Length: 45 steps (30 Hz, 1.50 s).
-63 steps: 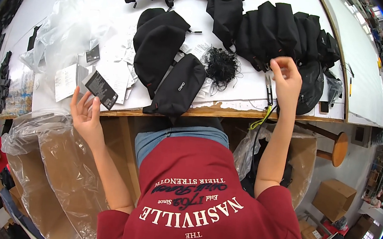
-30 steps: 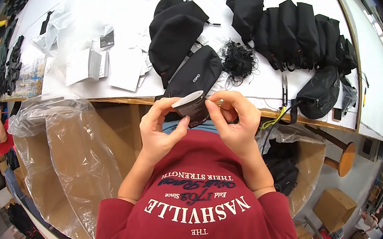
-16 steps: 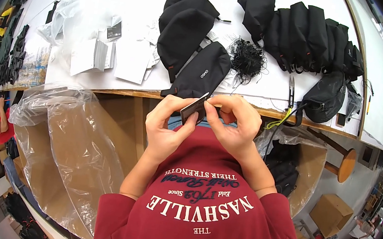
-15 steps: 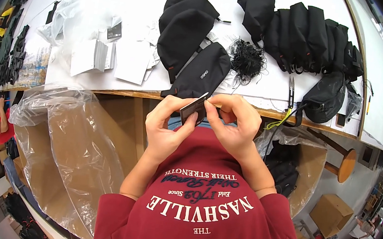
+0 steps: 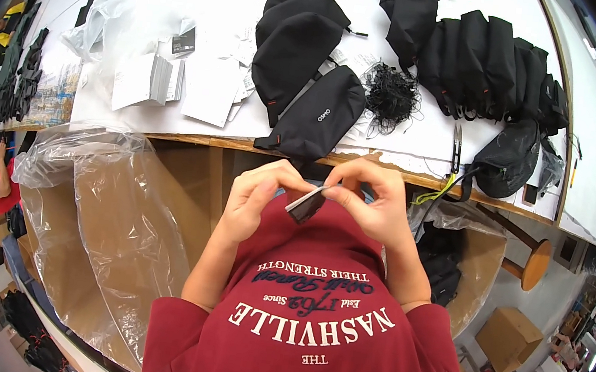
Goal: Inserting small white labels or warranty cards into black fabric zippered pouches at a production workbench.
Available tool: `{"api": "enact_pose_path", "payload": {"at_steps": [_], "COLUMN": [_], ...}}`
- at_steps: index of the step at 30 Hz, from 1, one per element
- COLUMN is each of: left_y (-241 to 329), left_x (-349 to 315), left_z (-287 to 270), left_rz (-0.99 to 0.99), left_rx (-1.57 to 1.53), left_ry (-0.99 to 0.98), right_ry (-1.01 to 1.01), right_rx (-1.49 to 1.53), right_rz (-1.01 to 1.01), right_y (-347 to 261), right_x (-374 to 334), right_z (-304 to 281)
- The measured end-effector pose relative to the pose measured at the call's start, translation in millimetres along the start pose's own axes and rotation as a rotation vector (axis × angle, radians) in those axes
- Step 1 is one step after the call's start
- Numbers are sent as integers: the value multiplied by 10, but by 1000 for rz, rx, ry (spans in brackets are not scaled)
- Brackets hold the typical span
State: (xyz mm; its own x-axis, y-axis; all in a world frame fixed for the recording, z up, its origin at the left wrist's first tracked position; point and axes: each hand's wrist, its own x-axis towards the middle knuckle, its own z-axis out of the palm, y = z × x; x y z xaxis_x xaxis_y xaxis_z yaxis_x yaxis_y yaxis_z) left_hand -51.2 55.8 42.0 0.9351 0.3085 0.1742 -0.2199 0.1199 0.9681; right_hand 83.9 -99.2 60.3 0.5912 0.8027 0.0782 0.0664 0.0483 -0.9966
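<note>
Since two seconds ago your hands have come together, and the small black-and-white card (image 5: pixel 305 208) has moved from the table's near edge to the front of your dark red shirt (image 5: pixel 315 285). Left of your fingers and lower stands a large brown cardboard box (image 5: pixel 121 231), lined with crumpled clear plastic film (image 5: pixel 56 156). Beyond your left fingers, on the white table (image 5: pixel 92 105), stands a stack of white cards (image 5: pixel 143 81). Your left hand (image 5: pixel 252 199) curls its fingers at the card's upper edge, thumb apart; whether they grip it, I cannot tell. The card hangs between your hands, its upper corner pinched by the thumb and forefinger of your right hand (image 5: pixel 378 203). Straight beyond the fingers lies a black fabric pouch (image 5: pixel 326 111). Right of your right fingers and lower, a second plastic-lined cardboard box (image 5: pixel 480 264) holds black fabric items (image 5: pixel 440 267).
</note>
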Motion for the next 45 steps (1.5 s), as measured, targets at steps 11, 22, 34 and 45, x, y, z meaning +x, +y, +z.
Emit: {"api": "enact_pose_path", "payload": {"at_steps": [11,22,34,45], "left_y": [-166,-282,-481,-407], "left_x": [-123,-218,3,-26], "left_z": [-4,16,-222,-456], "left_rz": [-362,-440,-206,-169], "left_rx": [-127,-254,399,853], "left_ry": [-26,-67,268,207], "right_ry": [-251,-322,-427,-255], "right_rx": [-104,69,132,217], "right_rz": [149,204,435,531], "right_y": [130,289,182,295], "right_x": [16,-76,1,-80], "right_z": [8,35,9,-56]}}
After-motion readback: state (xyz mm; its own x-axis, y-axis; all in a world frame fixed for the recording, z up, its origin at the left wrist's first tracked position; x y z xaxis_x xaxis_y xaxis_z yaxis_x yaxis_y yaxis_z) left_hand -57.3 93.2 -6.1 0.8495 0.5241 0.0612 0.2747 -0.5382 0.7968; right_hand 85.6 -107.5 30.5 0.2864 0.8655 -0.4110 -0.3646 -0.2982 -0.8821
